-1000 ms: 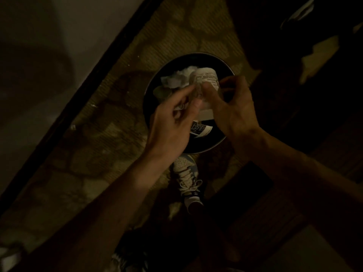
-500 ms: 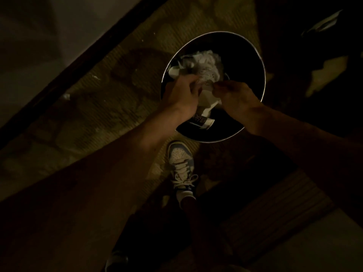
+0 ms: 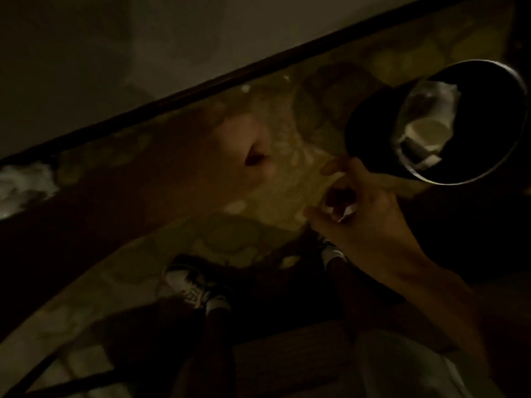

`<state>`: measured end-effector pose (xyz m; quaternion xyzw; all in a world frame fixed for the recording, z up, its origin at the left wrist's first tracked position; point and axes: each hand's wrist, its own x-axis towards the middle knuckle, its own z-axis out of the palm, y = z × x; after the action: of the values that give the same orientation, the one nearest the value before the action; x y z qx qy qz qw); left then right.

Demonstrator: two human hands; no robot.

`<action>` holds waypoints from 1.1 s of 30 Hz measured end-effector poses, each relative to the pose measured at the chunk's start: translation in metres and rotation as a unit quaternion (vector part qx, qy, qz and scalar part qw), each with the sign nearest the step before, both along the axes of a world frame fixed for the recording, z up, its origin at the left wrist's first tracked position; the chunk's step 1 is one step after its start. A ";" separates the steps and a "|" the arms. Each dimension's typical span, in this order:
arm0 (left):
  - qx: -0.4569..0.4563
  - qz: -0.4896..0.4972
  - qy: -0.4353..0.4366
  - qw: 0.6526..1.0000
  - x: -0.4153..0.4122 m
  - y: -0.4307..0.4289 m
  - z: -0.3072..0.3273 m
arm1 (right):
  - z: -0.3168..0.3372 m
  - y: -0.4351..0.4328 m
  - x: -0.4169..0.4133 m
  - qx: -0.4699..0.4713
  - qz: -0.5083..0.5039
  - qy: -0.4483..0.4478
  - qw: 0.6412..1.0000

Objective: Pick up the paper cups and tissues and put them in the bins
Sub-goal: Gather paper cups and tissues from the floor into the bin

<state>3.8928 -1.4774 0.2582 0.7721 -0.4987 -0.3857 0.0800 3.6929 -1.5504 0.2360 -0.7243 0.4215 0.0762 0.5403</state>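
Though frame is dark and smeared, layout reads. Shoes (image 3: 195, 285) on patterned floor (image 3: 230, 242), nearest. Right hand (image 3: 362, 214) above floor, near bin, fingers loosely curled; pale fleck in grip, cannot tell if held. Left hand (image 3: 247, 150) motion-blurred, grip unreadable. Bin (image 3: 370, 130) upper right, dark, thin bright rim. Paper cup (image 3: 425, 133) and tissues (image 3: 431, 90) inside bin. Dark baseboard (image 3: 201, 87), pale wall (image 3: 201, 33) beyond.
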 end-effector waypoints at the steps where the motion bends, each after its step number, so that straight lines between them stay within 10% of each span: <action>1: 0.004 -0.020 -0.016 1.000 0.013 0.038 0.014 | 0.003 0.028 0.013 0.009 0.022 -0.007 1.000; 9: -0.028 0.165 -0.149 0.975 0.071 0.353 0.020 | 0.004 0.248 0.134 0.009 0.218 -0.041 0.975; 15: -0.006 0.545 -0.036 0.838 0.092 0.506 -0.018 | -0.005 0.378 0.223 0.014 0.284 -0.011 0.959; 19: 0.005 0.668 -0.024 0.744 0.114 0.556 -0.053 | -0.023 0.429 0.281 0.037 0.329 0.014 0.944; 33: -0.010 0.792 0.087 0.604 0.217 0.621 -0.276 | -0.245 0.512 0.477 0.012 0.484 0.094 0.870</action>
<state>4.1097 -0.8563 -0.0176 0.8269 0.3131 -0.2321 0.4054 4.1694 -1.0387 -0.0088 -0.8206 0.0661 0.4011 0.4016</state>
